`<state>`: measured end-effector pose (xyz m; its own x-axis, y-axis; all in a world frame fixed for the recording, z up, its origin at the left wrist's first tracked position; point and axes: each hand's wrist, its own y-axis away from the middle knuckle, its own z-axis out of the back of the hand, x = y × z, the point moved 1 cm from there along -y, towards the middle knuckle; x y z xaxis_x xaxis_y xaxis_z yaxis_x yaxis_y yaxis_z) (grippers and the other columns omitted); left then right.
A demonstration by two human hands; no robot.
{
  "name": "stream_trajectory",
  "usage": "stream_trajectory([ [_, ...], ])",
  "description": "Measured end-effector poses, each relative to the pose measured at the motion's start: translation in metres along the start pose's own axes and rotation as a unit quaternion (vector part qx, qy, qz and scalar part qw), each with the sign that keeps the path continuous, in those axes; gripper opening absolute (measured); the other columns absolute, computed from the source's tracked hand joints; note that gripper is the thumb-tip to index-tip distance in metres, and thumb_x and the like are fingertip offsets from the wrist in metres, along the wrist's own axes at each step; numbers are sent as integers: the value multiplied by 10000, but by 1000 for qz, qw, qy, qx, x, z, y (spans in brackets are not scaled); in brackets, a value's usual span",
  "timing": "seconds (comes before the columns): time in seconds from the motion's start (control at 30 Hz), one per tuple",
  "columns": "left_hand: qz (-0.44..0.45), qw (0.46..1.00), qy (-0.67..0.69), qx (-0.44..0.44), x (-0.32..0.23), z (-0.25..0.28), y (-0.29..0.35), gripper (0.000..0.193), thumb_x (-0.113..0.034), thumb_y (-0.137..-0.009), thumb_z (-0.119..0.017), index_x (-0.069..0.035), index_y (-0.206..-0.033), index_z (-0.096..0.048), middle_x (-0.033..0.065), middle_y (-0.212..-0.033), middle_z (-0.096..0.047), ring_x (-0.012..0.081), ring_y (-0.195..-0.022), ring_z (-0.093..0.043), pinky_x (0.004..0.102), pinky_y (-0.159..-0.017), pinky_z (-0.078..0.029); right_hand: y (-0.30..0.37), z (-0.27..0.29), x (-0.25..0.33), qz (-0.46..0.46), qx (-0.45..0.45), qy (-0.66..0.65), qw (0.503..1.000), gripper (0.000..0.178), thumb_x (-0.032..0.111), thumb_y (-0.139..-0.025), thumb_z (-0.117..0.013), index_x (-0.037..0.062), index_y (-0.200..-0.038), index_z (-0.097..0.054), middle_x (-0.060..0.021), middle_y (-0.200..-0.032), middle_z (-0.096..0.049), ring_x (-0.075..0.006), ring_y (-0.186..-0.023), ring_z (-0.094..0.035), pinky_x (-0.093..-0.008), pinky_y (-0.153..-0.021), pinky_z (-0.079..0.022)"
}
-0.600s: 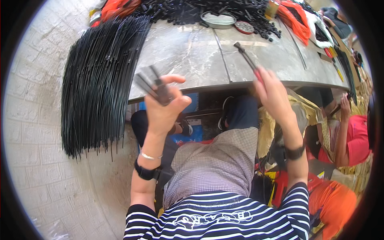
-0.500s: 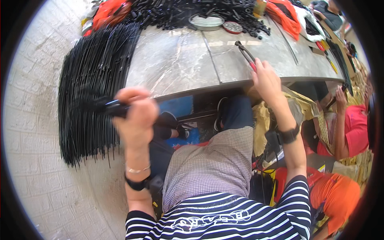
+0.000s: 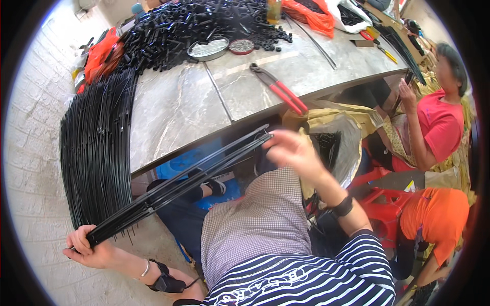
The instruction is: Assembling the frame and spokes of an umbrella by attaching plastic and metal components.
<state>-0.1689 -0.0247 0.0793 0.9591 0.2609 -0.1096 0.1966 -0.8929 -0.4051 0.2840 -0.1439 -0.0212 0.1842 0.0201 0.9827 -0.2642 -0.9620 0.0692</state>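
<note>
Our left hand (image 3: 88, 249) grips rod bundle (image 3: 173, 190) by its left end | our right hand (image 3: 290, 153) blurred at other end, hold unclear | bundle slants before table (image 3: 173, 112) | pliers (image 3: 292, 96) on table, hanging rods (image 3: 99, 143) behind bundle

Room above grey tabletop (image 3: 173, 107), rod pile (image 3: 97, 153) at left, red-handled pliers (image 3: 291, 95) at right; held rods (image 3: 148, 206) slanting in front

Right hand (image 3: 296, 154), centre of frame: motion-blurred; contact with the black rods (image 3: 158, 201) indeterminate. Lower-left rod ends: partly covered by the left hand (image 3: 88, 247). Striped shirt (image 3: 311, 270): cut off by the lower edge. Red dish (image 3: 241, 53), upper centre: contents too small to identify.
</note>
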Motion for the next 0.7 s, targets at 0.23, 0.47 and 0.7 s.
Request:
stream_trajectory([
  [0.23,22,1000,1,14,14,17,32,269,-272,-893,-599,-116,-729,-454,-58,-461,-344,48,-399,-316,203,-501,-279,23,-92,1,41,8,-355,934,333,202,-986,-494,23,-1261,-437,-145,-1199,-571,-211,-1057,-585,-362,-845,-524],
  [0.47,33,996,-4,83,57,2,55,320,-237,-778,-725,-196,-590,-469,-98,-562,-492,50,-749,-497,345,-890,-380,-18,-76,71,187,7,-370,910,274,215,-1007,-403,-5,-1043,-562,-162,-1058,-635,-252,-945,-627,-420,-857,-513],
  [0.7,483,875,35,-4,189,55,159,983,-700,-716,-593,-55,-1413,-340,132,-1458,-375,296,-1320,-382,586,-1004,-375,-59,19,185,432,51,83,896,245,149,-974,-479,-10,-1127,-584,-133,-1028,-662,-247,-978,-646,-399,-896,-518],
])
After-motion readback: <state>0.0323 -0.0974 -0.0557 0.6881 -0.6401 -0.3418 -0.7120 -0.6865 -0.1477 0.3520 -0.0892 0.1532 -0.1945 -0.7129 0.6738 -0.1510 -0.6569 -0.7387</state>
